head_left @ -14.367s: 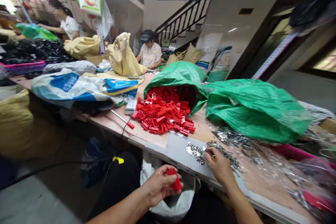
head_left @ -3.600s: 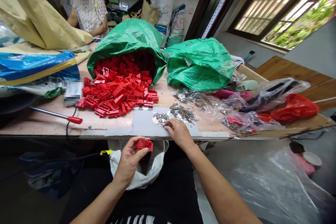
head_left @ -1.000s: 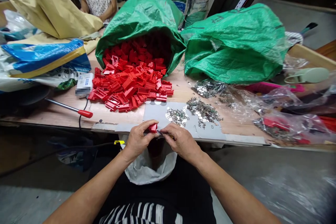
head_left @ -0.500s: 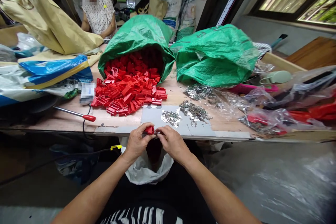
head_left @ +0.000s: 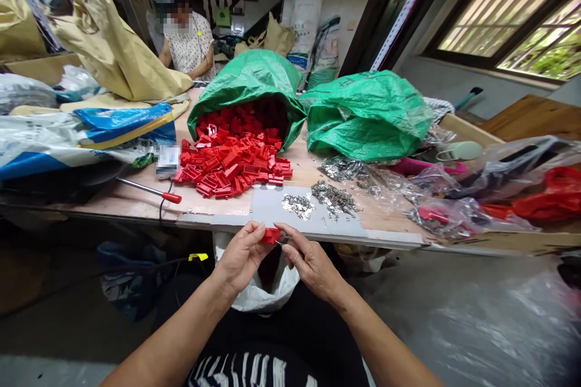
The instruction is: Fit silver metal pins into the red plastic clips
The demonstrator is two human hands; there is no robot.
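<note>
My left hand (head_left: 241,255) pinches a small red plastic part (head_left: 271,236) just off the table's front edge. Close against the part's right end is my right hand (head_left: 313,261), its thumb and fingers closed on a thin metal piece (head_left: 280,243) too small to make out fully. Below both hands, a white sack (head_left: 267,299) hangs open at my lap. Ahead of them, small flat silvery pieces (head_left: 298,206) lie on a grey sheet (head_left: 267,208), beside a second heap of metal bits (head_left: 334,198). A pile of red plastic parts (head_left: 231,166) spills from a green woven bag (head_left: 254,72).
Another green bag (head_left: 370,118) stands to the right. A tool with a red handle (head_left: 171,198) lies left of the pile. Clear plastic bags (head_left: 449,214) crowd the table's right side. Blue-and-white sacking (head_left: 100,133) covers the left. A co-worker (head_left: 188,45) sits at the back.
The view has tilted up and shifted left. The red part is still in my left hand; my right fingers have spread a little around the thin metal piece.
</note>
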